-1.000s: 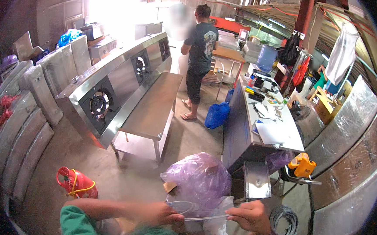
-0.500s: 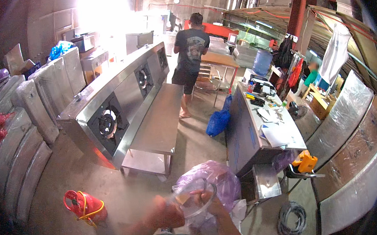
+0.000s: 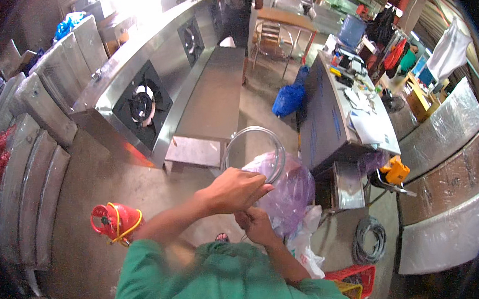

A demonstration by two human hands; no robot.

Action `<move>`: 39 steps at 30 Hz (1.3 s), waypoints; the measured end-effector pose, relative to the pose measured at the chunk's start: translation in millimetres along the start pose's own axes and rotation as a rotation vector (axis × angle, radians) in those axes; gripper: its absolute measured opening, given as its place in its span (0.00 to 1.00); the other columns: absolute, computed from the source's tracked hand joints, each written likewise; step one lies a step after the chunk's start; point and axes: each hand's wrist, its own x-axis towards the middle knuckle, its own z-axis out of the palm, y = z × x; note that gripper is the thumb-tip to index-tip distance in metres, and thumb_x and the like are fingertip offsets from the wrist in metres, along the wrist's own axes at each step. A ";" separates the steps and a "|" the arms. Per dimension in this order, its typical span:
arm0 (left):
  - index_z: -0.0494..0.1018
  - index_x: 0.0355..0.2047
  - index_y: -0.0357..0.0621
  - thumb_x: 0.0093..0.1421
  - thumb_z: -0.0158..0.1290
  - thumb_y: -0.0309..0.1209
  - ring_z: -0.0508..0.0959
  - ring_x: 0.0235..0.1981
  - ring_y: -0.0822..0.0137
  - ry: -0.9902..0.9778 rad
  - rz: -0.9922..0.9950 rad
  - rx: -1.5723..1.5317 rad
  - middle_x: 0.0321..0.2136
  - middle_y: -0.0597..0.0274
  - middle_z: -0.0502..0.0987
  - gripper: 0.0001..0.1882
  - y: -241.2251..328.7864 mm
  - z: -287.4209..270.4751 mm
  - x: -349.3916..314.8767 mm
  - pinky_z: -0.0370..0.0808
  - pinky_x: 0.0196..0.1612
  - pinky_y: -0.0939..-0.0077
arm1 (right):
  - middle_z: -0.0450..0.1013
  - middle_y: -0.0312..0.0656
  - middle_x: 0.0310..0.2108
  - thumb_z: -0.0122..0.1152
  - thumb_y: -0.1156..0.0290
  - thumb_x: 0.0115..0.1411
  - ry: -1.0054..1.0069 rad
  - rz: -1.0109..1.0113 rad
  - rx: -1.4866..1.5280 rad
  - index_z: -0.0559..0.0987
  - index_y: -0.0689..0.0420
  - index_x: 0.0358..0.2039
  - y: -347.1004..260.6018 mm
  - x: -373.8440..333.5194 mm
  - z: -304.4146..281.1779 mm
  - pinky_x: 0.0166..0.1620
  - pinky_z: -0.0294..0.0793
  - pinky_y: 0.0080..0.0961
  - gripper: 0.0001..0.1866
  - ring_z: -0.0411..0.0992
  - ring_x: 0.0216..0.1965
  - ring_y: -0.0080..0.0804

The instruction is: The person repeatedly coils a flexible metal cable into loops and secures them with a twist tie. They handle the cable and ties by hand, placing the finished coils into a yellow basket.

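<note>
A round coil of clear, shiny tubing or wire [image 3: 276, 141] stands up from my left hand [image 3: 234, 190], whose fingers are wrapped round its lower part. Just below and to the right, my right hand [image 3: 257, 226] is closed, its fingers curled in near my left wrist; what it grips, if anything, is hidden. Behind the coil and beside my right hand lies a big translucent purple plastic bag [image 3: 289, 187], with a white plastic bag [image 3: 308, 244] under it by my right forearm.
A red gas cylinder [image 3: 117, 222] with a yellow hose stands at left. Ahead runs a steel stove [image 3: 155, 136] with a low shelf; a person [image 3: 238, 16] stands beyond. At right are a paper-strewn desk [image 3: 326, 121], a grey hose coil [image 3: 369, 240], a red crate [image 3: 365, 274] and wrapped panels [image 3: 451, 240].
My hands have risen, with the left now above the right. The coil has moved up and stands above my left hand instead of between both hands. My view has tilted down.
</note>
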 end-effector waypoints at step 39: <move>0.66 0.20 0.37 0.73 0.37 0.47 0.61 0.18 0.68 -0.704 -0.354 -1.009 0.14 0.62 0.60 0.29 63.5 111.0 -10.8 0.60 0.24 0.65 | 0.73 0.41 0.24 0.66 0.64 0.57 -0.019 -0.194 -0.324 0.84 0.55 0.40 -1.1 -98.8 -207.3 0.31 0.69 0.30 0.12 0.70 0.25 0.33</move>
